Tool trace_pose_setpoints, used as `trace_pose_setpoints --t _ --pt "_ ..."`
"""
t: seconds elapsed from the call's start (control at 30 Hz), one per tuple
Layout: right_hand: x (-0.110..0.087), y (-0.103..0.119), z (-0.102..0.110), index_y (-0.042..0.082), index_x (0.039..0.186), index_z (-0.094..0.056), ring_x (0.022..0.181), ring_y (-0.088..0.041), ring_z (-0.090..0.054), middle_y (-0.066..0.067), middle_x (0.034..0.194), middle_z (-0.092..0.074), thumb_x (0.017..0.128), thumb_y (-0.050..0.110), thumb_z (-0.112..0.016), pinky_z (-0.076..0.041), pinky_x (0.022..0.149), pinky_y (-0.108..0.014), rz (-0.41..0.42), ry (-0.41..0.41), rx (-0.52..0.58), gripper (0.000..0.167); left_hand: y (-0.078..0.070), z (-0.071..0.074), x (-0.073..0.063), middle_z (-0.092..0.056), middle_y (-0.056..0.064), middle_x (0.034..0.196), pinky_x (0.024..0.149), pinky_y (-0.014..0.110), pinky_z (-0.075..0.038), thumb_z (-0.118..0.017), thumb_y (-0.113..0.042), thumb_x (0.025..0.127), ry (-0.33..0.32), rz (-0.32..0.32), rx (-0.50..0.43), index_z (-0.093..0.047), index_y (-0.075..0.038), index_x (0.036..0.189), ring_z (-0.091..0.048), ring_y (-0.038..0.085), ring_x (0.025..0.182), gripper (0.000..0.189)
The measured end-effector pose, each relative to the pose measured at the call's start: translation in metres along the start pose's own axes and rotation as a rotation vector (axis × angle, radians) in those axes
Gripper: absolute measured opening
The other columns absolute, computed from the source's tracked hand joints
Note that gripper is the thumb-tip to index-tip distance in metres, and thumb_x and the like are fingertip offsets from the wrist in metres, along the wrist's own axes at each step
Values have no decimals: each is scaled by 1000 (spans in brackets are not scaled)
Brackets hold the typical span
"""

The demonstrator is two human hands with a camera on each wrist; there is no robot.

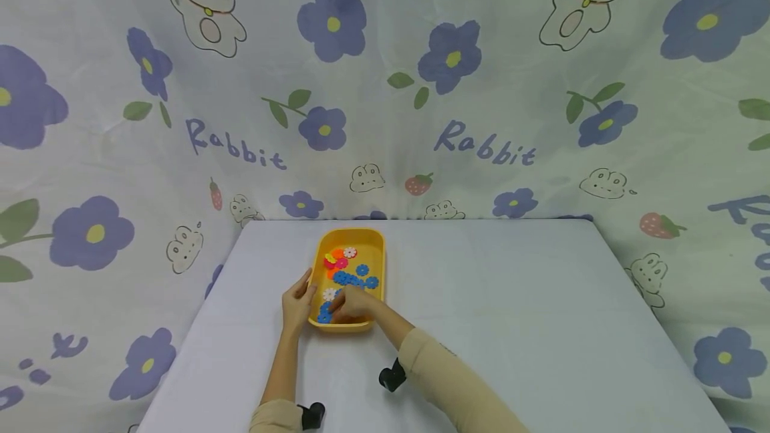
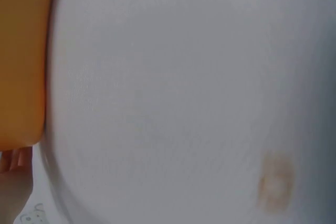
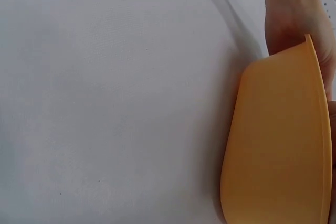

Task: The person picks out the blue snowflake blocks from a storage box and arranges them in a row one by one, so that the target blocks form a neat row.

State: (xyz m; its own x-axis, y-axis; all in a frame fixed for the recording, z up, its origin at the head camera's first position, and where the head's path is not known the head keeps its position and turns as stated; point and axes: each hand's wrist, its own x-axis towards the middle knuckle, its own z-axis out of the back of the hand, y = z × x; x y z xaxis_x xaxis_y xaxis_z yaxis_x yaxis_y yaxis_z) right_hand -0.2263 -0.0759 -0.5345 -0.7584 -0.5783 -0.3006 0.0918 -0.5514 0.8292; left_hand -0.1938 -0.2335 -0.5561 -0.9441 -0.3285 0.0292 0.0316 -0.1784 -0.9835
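A yellow plastic tray [image 1: 375, 252] stands on the white table, with several small flower-shaped pieces in it. Blue flower pieces [image 1: 363, 270] spread through its middle and near end. Red, orange and yellow ones [image 1: 341, 263] cluster toward the far end, with white ones among them. My left hand [image 1: 297, 305] holds the tray's left side, thumb at the rim. Inside the near end, my right hand [image 1: 353, 303] reaches down onto blue pieces; its fingertips are too small to show whether they pinch one. In the right wrist view the tray's outer wall [image 3: 275, 140] hides the pieces.
The white tabletop [image 1: 499, 306] extends right of the tray. Behind it hangs a cloth [image 1: 385, 85] printed with rabbits and purple flowers. Black wrist straps [image 1: 392, 376] sit by the beige sleeves. A blurred brownish patch [image 2: 276, 183] shows in the left wrist view.
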Motion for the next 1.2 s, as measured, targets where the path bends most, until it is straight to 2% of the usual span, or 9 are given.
trace_pose_setpoints --t 0.23,0.43,0.6,0.7,0.77,0.83,0.97,1.07,1.2 --pt "2 1 -2 6 98 -75 73 -7 -53 2 85 -69 80 10 -74 -49 67 -16 65 24 -75 19 4 0 1 -43 22 139 82 1 -41 -56 -6 94 12 -17 -39 -49 1 134 -39 33 130 42" --pt "5 5 -12 6 91 -75 70 -3 -55 3 80 -70 79 14 -75 -48 65 -14 118 -29 -171 14 5 0 1 -44 19 139 84 0 -40 -56 -7 94 10 -17 -42 -49 0 134 -38 30 131 42" --pt "3 12 -16 6 83 -76 70 -1 -60 1 76 -72 80 11 -74 -48 64 -10 150 -35 -275 6 5 0 2 -45 18 139 74 1 -43 -57 -8 94 -1 -10 -38 -50 -2 134 -44 20 125 42" --pt "3 15 -17 6 79 -76 66 -1 -58 1 73 -71 80 11 -74 -46 62 -9 153 -44 -294 5 5 0 2 -48 19 137 59 5 -42 -57 -9 93 -9 0 -35 -51 -4 134 -58 8 89 41" --pt "3 16 -18 5 77 -76 63 0 -56 1 70 -71 79 10 -75 -45 61 -9 147 -54 -267 5 5 0 2 -49 20 134 51 9 -38 -58 -10 93 -12 5 -38 -52 -5 134 -47 0 65 41" --pt "3 15 -18 3 76 -74 61 -1 -52 1 67 -68 78 8 -75 -45 60 -11 129 -57 -199 5 6 -1 2 -51 22 132 46 11 -34 -58 -10 93 -19 4 -43 -53 -5 133 -34 1 52 41" --pt "4 13 -19 0 81 -72 59 -2 -50 1 68 -65 75 4 -76 -43 55 -12 107 -56 -49 8 6 -1 1 -48 22 135 61 3 -41 -58 -9 93 -31 -13 -40 -52 -2 132 -56 1 83 41" --pt "6 11 -20 0 88 -73 62 -2 -50 0 73 -67 77 4 -73 -43 56 -13 106 -22 7 12 5 -1 1 -46 20 137 67 0 -40 -58 -8 93 -32 -15 -39 -52 -1 133 -49 6 111 41" --pt "6 11 -20 0 92 -74 68 -3 -51 -1 79 -69 82 10 -69 -45 62 -14 106 35 -1 15 5 -1 0 -46 17 139 64 0 -40 -57 -10 94 -19 12 -44 -51 -4 134 -50 20 117 41"
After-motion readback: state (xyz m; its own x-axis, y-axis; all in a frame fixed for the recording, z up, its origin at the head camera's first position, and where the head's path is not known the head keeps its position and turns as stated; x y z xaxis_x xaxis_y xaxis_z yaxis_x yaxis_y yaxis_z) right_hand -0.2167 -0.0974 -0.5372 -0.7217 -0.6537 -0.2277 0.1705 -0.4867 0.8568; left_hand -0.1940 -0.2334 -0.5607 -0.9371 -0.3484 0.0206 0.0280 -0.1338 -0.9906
